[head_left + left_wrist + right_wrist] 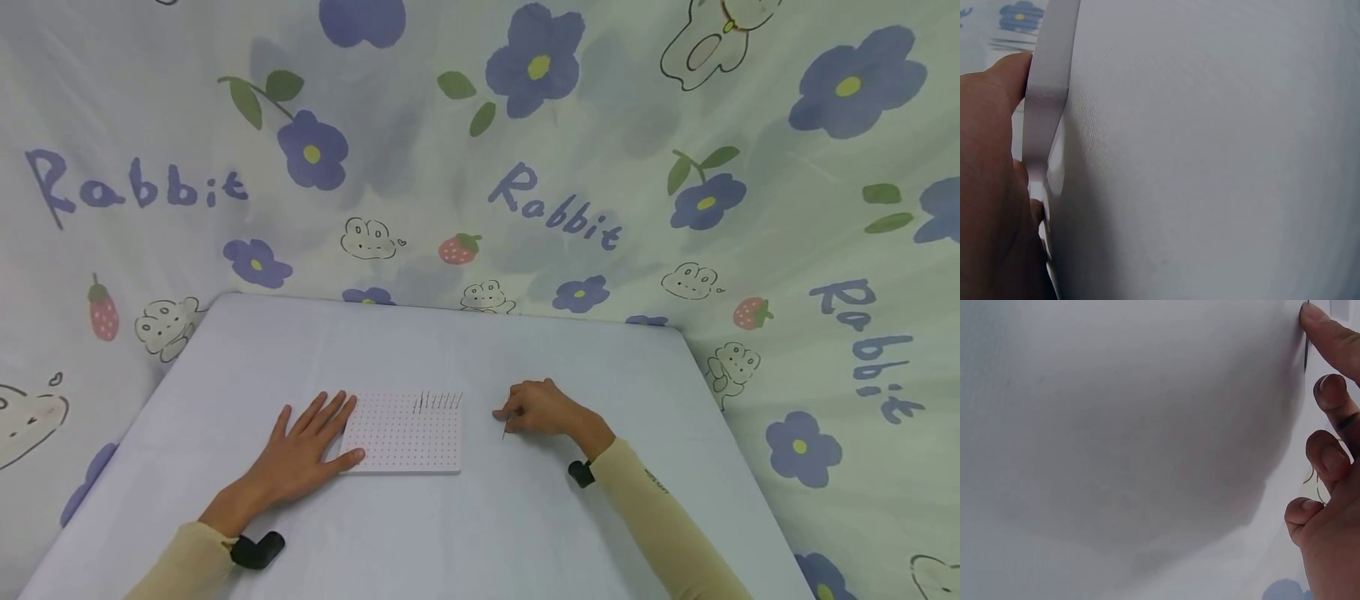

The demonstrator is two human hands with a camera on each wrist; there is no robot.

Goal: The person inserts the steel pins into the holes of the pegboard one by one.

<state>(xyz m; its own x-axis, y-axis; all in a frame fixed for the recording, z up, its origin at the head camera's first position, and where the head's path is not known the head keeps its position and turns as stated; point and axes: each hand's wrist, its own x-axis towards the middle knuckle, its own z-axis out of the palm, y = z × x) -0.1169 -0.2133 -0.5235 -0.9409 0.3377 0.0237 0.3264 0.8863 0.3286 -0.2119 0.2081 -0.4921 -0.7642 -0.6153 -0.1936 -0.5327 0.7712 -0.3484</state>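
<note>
A white board (397,446) dotted with rows of small holes lies flat on the table. Several thin dark needles (438,402) stand in it along the far right edge. My left hand (296,454) rests at the board's left side with fingers spread and straight, the thumb over the near left corner. In the left wrist view, the board's side wall (1047,94) shows beside that hand. To the right of the board, my right hand (546,408) pinches a single needle (505,431) that points downward. The right wrist view shows this needle (1306,353) by a fingertip.
A white cloth covers the table (480,542). Behind and beside it hangs a pale curtain (420,167) printed with blue flowers, rabbits and strawberries. Dark wrist cameras (257,550) are worn at both sleeves.
</note>
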